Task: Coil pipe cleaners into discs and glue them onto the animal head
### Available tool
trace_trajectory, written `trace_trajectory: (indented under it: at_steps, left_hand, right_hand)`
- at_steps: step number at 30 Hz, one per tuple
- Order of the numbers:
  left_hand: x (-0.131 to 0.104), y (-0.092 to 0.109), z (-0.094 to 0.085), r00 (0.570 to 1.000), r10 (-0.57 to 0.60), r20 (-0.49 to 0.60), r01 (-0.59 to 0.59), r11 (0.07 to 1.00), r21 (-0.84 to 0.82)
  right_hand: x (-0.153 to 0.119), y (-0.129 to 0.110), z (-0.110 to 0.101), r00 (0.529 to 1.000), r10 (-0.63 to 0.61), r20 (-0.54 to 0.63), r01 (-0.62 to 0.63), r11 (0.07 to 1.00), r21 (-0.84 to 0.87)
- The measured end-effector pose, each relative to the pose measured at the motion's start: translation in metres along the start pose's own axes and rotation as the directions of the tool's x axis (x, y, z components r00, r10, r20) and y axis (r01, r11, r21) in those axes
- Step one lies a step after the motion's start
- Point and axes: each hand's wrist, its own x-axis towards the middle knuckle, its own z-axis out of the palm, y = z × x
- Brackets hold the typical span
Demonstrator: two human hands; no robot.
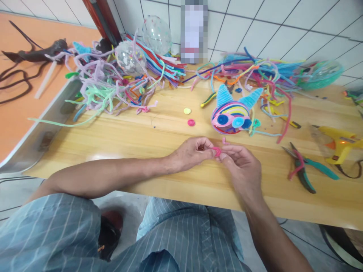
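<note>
Between my two hands is a small coiled pink pipe cleaner (217, 152), low over the front part of the table. My left hand (194, 153) pinches its left side with thumb and forefinger. From the right, the thumb and fingertips of my right hand (241, 162) grip the coil's other side. A short bent pink piece (225, 141) lies just beyond my right fingers. Farther off stands a colourful pipe-cleaner animal head (231, 111) with light blue ears and coiled blue eyes. To its left lie a yellow coil (187, 111) and a pink coil (191, 122).
Tangled pipe cleaners (104, 87) fill the back left, beside clear confetti balls (157, 34). More pipe-cleaner bundles (272, 70) lie at the back right. Teal-handled pliers (307, 168) with a pink strip and a yellow glue gun (342, 141) rest at the right.
</note>
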Motion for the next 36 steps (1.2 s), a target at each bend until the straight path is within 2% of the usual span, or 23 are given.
trace_trajectory:
  at_steps: [10, 17, 24, 30, 34, 36]
  left_hand:
    - [-0.0013, -0.0044, 0.0017, 0.998, 0.045, -0.037, -0.042, 0.997, 0.061]
    - [-0.0016, -0.0054, 0.0034, 0.995, 0.075, -0.066, -0.069, 0.993, 0.092]
    - [-0.0014, -0.001, -0.0021, 0.999, 0.004, 0.041, -0.006, 0.999, 0.033]
    - [0.0013, -0.0011, -0.004, 0.998, 0.005, 0.067, -0.007, 0.999, 0.04]
    - [0.0015, -0.0007, -0.0044, 0.996, -0.022, 0.081, 0.011, 0.991, 0.13]
    - [0.0008, 0.0043, -0.0064, 0.997, 0.003, 0.072, -0.023, 0.96, 0.28]
  right_hand:
    - [-0.0025, 0.0021, 0.0013, 0.998, -0.066, -0.003, 0.065, 0.993, -0.094]
    - [-0.0082, 0.0068, 0.0007, 0.989, -0.146, -0.034, 0.133, 0.959, -0.251]
    - [-0.0033, 0.0029, 0.0017, 0.995, -0.088, -0.035, 0.083, 0.989, -0.125]
    - [-0.0036, 0.007, -0.0006, 0.997, -0.072, -0.019, 0.069, 0.992, -0.109]
    - [-0.0032, 0.0092, -0.0022, 0.999, -0.047, 0.021, 0.049, 0.989, -0.137]
    - [-0.0016, 0.0101, -0.0034, 0.999, -0.016, 0.043, 0.024, 0.979, -0.2]
